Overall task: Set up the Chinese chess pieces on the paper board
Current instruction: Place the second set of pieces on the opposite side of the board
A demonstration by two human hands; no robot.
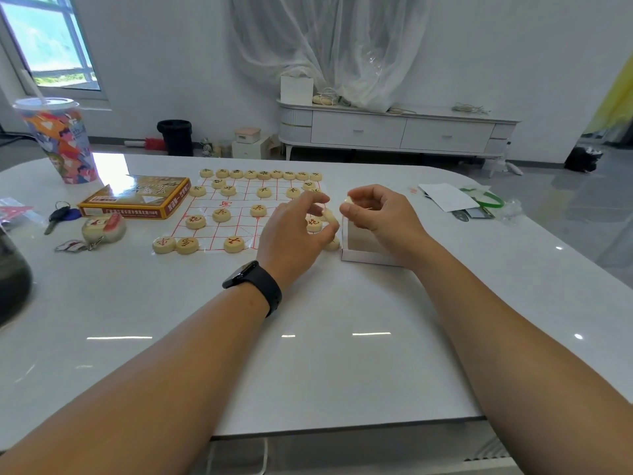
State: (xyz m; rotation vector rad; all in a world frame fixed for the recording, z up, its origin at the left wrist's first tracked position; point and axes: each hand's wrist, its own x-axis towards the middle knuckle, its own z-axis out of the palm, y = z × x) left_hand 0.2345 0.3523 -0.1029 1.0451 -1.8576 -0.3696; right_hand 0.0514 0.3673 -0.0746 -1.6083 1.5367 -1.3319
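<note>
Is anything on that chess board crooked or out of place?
Nothing is spilled or broken. The near row on the paper board just looks patchy, with gaps between its pieces, while the far row is full. The left hand and right hand each pinch a piece.

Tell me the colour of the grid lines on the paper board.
Red, on the paper board; the head view shows it.

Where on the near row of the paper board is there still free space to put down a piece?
On the paper board, the near row is bare between the two pieces at its left end and the single red piece, and between that piece and the left hand. The far row is crowded.
</note>
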